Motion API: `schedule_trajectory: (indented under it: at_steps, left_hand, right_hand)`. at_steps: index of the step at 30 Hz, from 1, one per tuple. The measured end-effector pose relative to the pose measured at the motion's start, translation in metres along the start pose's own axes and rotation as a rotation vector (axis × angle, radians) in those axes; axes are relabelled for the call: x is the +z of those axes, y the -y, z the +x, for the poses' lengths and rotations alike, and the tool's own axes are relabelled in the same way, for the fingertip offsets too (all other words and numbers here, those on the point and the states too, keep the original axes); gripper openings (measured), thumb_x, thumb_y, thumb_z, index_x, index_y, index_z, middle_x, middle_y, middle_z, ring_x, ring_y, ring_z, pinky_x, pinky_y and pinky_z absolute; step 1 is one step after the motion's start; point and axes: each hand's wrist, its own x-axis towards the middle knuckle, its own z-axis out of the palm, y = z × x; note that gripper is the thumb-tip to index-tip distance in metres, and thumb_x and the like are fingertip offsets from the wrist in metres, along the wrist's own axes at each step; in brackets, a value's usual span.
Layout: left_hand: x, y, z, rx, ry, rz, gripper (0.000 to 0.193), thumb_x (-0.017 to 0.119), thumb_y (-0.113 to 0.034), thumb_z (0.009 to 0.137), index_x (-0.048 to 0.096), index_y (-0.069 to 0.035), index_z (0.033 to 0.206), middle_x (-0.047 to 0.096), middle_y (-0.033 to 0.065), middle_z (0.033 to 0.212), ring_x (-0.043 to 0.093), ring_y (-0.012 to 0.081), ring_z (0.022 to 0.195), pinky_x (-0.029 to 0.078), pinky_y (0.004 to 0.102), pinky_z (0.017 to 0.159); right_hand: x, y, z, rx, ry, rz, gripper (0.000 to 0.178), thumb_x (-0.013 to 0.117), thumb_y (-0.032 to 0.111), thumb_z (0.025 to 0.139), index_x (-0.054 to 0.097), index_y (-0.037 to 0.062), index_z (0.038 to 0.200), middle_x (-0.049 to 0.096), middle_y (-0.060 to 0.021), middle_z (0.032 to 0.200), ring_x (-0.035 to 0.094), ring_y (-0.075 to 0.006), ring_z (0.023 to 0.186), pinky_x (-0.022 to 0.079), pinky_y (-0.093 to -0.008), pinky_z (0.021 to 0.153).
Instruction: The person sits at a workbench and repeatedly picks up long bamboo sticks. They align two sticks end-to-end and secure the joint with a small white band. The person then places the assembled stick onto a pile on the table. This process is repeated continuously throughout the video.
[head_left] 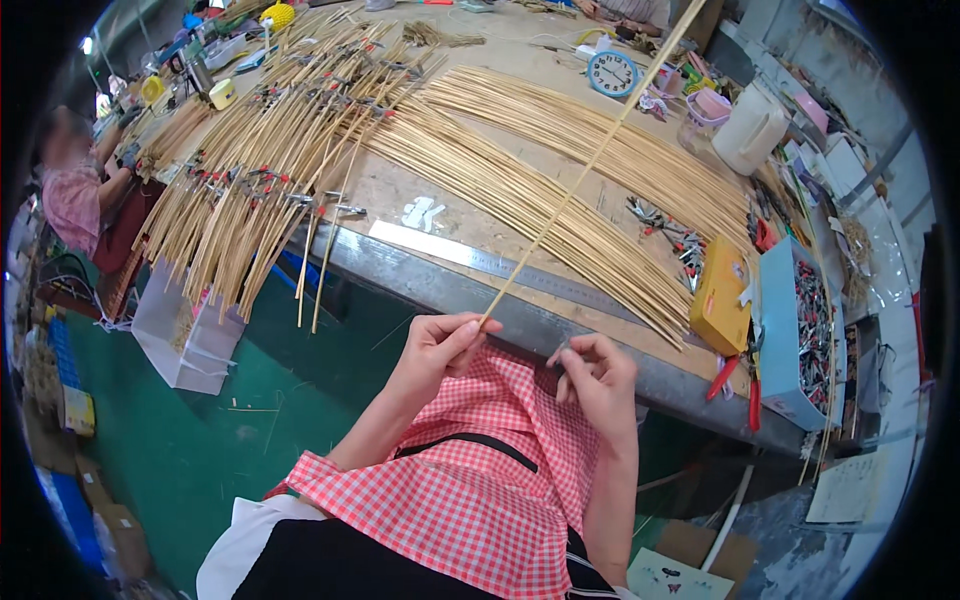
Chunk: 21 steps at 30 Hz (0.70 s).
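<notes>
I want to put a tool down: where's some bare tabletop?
One patch of tabletop lies between the far stick bundle and the blue clock; a narrower wedge separates that bundle from the near stick bundle. Crowded: the clamped sticks at left, and the right end, with loose clips, yellow box and blue box.

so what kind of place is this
Probably a small craft workshop, though nothing here settles its exact trade. Long, thin straw-coloured sticks lie in bundles across a big workbench, a light-blue box holds many small clip-like pieces, and another person sits at the left.
</notes>
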Motion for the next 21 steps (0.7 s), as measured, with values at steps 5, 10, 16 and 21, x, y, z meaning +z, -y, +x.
schedule_trajectory:
  at_steps: [5,10,16,21]
  left_hand:
    - [0.007,0.001,-0.003,0.039,0.019,0.144,0.026,0.057,-0.017,0.094,0.067,0.005,0.103,0.044,-0.0040,0.059,0.032,0.0034,0.048,0.023,0.0208,0.044]
    - [0.014,0.001,-0.005,0.046,0.032,0.202,0.025,0.057,-0.016,0.094,0.068,0.005,0.101,0.048,-0.0020,0.059,0.034,0.0036,0.048,0.024,0.0207,0.044]
    - [0.015,0.003,-0.009,0.040,0.040,0.216,0.024,0.057,-0.014,0.093,0.068,0.005,0.100,0.052,-0.0001,0.065,0.037,0.0039,0.050,0.025,0.0207,0.044]
    - [0.014,0.002,-0.011,0.059,0.049,0.268,0.022,0.057,-0.013,0.092,0.069,0.005,0.100,0.056,0.0015,0.071,0.039,0.0042,0.050,0.027,0.0206,0.045]
  right_hand:
    - [0.010,0.009,-0.012,0.051,0.150,0.066,0.008,0.053,0.002,0.094,0.053,-0.0058,0.097,0.056,-0.0038,0.068,0.047,-0.0053,0.049,0.036,-0.0205,0.043]
    - [0.015,0.015,-0.013,0.040,0.140,0.114,0.011,0.049,0.000,0.095,0.056,-0.0070,0.100,0.055,-0.0053,0.074,0.050,-0.0073,0.056,0.041,-0.0198,0.050]
    - [0.018,-0.001,-0.005,-0.168,0.066,0.264,0.022,0.053,-0.004,0.092,0.060,-0.0089,0.112,0.057,-0.0072,0.078,0.054,-0.0118,0.065,0.051,-0.0255,0.063]
    - [0.020,-0.005,-0.009,-0.061,0.066,0.393,0.027,0.056,-0.006,0.088,0.060,-0.0079,0.115,0.063,-0.0124,0.084,0.061,-0.0171,0.067,0.056,-0.0304,0.064]
